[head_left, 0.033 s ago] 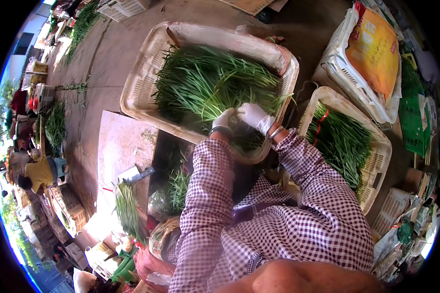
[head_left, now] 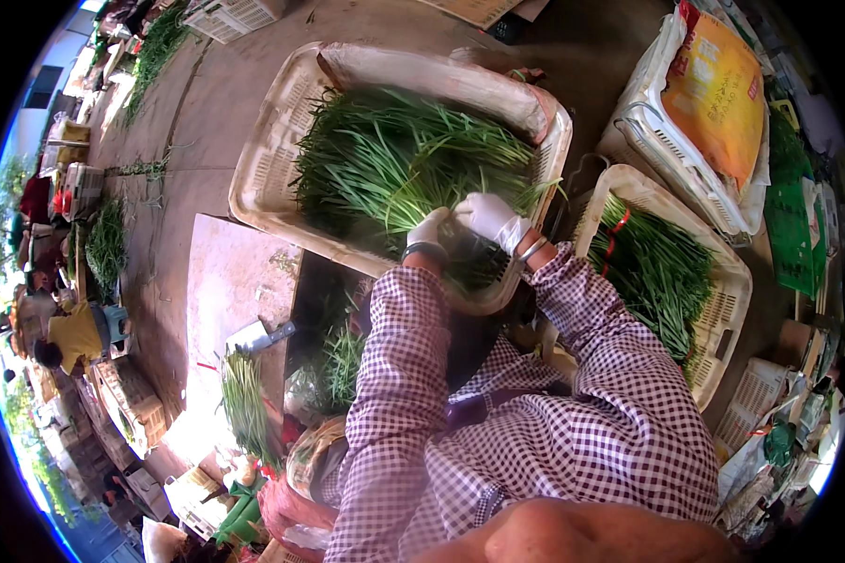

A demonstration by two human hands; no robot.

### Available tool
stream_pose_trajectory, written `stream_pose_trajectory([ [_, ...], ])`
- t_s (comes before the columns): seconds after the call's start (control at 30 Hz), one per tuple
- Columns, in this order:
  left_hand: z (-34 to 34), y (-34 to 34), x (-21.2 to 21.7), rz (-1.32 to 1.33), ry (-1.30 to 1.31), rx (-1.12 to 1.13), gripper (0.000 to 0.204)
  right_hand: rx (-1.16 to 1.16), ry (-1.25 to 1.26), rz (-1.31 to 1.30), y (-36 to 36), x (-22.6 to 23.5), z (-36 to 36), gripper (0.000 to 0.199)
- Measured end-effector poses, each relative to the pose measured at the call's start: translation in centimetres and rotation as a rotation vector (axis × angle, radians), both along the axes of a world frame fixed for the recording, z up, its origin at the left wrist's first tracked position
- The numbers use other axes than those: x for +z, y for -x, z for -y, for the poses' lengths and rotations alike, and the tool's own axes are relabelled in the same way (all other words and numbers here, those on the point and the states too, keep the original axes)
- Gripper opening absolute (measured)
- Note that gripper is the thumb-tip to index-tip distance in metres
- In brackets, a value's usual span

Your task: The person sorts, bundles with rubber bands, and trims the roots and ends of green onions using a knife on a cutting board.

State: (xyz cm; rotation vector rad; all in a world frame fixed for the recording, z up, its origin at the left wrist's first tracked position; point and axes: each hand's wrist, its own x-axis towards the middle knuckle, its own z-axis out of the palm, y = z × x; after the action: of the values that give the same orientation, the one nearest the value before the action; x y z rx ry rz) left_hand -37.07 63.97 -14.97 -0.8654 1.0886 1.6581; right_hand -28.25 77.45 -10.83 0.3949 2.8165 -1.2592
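Both gloved hands, left hand [head_left: 429, 230] and right hand [head_left: 490, 217], are closing on a chive bundle [head_left: 413, 174] in the near crate [head_left: 253, 192]; stalks running toward 11 o'clock (right hand nearer).

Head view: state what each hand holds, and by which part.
Both the left hand and right hand, gloved, grip green stalks in the crate, near their lower ends.

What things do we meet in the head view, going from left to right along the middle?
Cleaver → left hand → right hand → crate of tied greens.
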Motion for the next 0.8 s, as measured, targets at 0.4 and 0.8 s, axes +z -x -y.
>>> stream_pose_trajectory([
  [0.4, 0.2, 0.3, -0.4, -0.161, 0.166, -0.056, 0.017, 0.073, -0.079, 0.587, 4.9, -2.9, -3.5, 0.112],
  [0.8, 1.8, 0.8, -2.0, -0.023, 0.007, -0.213, 0.025, -0.065, -0.254, 0.488, 4.4, -4.0, 1.2, 0.067],
])
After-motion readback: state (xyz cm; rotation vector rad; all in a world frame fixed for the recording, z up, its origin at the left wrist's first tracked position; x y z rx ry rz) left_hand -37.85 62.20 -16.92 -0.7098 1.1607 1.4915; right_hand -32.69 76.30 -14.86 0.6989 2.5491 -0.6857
